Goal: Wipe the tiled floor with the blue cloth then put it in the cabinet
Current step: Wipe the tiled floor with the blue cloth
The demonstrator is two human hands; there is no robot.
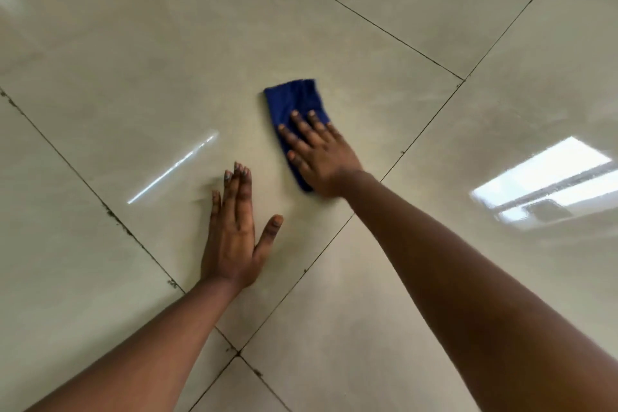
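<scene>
Your right hand point(317, 157) is pressing flat, fingers spread, on the folded blue cloth point(297, 110) lying on the glossy tiled floor point(133, 60), while your left hand point(234, 227) is resting open, palm down, just beside it.

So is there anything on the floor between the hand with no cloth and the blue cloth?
No. In the head view, only bare shiny tiled floor lies between the left hand and the blue cloth.
</scene>
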